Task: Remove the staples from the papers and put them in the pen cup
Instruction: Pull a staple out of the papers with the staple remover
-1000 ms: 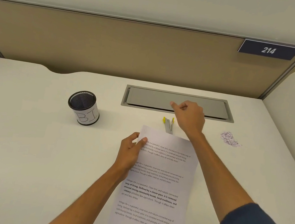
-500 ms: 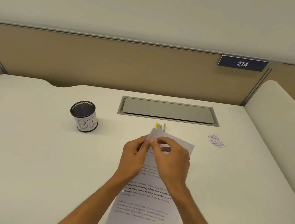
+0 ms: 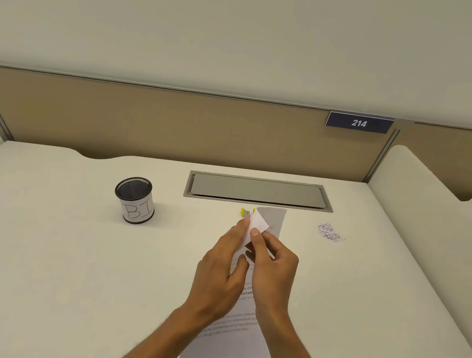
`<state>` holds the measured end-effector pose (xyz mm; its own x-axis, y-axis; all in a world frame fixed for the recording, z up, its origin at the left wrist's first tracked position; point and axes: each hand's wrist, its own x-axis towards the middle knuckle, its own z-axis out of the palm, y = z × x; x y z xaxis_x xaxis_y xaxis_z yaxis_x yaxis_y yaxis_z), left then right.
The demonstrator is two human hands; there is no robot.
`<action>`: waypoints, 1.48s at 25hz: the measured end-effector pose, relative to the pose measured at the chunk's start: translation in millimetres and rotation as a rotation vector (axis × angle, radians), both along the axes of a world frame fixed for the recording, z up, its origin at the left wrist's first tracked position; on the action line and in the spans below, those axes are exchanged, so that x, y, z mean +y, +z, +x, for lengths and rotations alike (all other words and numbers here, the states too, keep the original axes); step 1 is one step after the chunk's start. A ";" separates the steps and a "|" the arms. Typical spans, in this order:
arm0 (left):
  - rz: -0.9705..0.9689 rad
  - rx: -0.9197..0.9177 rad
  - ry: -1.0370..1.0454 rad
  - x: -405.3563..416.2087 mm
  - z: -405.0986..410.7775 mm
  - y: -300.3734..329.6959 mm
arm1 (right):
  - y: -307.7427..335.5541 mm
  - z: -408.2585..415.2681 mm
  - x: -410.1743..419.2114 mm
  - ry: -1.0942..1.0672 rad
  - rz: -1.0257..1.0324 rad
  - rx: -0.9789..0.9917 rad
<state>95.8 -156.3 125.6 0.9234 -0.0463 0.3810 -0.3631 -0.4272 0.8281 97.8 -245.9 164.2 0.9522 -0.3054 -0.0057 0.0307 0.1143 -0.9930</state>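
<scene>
The surface is white and wide, with a tan wall panel at the back and a pale wall above it. A grey flap is set into the surface near the back. Both hands meet in the middle over the papers, which lie flat with their top end lifted. The left hand has its grip pinched on the top left corner of the papers, thumb on one side and fingers behind. The right hand is pinched on the same folded corner, thumb tip pressing on top. Both bare arms reach in from the bottom. A small yellow and grey staple remover lies just behind the papers. The black mesh pen cup stands well off to the left, with a white label that reads "BI". A little pile of paper bits sits to the right. A blue sign on the panel reads "214". The print on the papers is too small to read.
</scene>
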 end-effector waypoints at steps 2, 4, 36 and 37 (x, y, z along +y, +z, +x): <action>-0.049 -0.038 0.033 0.9 -4.9 3.5 | 8.6 -3.6 -0.8 0.046 0.104 0.038; -0.112 -0.059 0.081 2.8 -6.6 7.6 | 16.9 -5.6 -2.6 0.104 0.196 0.064; -0.448 0.190 0.060 22.3 9.2 39.3 | 20.2 22.9 -3.4 0.112 -0.331 -0.272; -0.496 0.243 0.055 26.1 10.8 39.9 | 16.7 28.0 -8.5 0.060 -0.392 -0.309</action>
<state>106.7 -130.2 165.5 0.9834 0.1352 0.1206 -0.1247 0.0219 0.9920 125.8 -254.4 180.9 0.9071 -0.1726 0.3840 0.3354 -0.2550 -0.9069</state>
